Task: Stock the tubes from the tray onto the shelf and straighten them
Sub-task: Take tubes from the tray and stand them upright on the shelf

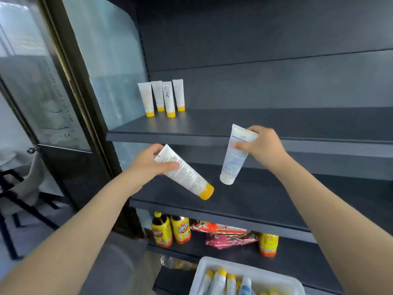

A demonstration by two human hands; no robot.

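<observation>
Spare tubes (219,282) are lying in the tray (201,273) nearest. Above, the left hand (146,165) is gripping a yellow-cap tube (182,171), tilted cap-down; the right hand (263,143) is gripping a white-cap tube (231,158), nearly upright. Both are hanging short of the shelf (255,122), so carrying looks under way. Next, each is likely needing to stand on its cap beside the row (163,97) of four at far left. Label print is showing, too blurred to read.

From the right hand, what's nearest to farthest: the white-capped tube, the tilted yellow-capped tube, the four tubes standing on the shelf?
1. White plastic tube with white cap: gripped in the right hand itself.
2. White plastic tube with yellow cap: leftward, held by the left hand.
3. Row of four upright yellow-capped tubes: upper shelf, far left.
</observation>
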